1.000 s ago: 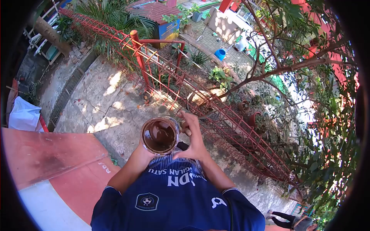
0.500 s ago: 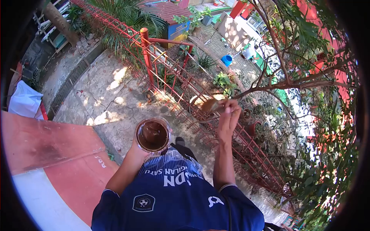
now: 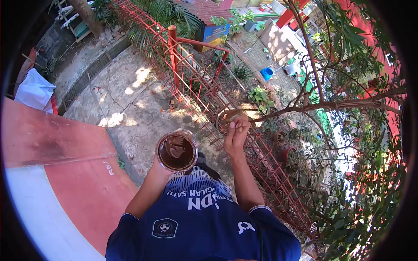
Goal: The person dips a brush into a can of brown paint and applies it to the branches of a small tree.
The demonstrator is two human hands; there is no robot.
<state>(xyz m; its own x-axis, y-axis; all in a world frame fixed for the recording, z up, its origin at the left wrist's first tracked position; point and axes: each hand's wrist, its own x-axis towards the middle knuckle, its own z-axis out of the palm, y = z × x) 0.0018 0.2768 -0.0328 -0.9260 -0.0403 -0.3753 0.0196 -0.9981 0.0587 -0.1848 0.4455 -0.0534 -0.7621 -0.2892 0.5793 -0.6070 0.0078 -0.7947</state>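
Note:
A clear round container (image 3: 177, 150) with dark brown liquid inside is held in front of my chest. My left hand (image 3: 160, 168) is wrapped round its lower left side, with most of the fingers hidden behind it. To the right, my right hand (image 3: 237, 134) is closed on the handle of a brush. The brush head (image 3: 230, 115) looks brownish and points up and left, against the red metal lattice (image 3: 204, 93). Whether the bristles touch the metal, I cannot tell.
A red post (image 3: 173, 56) rises from the lattice, which runs diagonally past my right arm. Tree branches (image 3: 331, 105) reach in from the right. A red and white wall (image 3: 82, 174) stands at lower left. Beyond are a blue bucket (image 3: 266, 73) and potted plants.
My right hand has moved left with the brush, closer to the container. The view has shifted slightly, and the container sits a little further right and higher in it.

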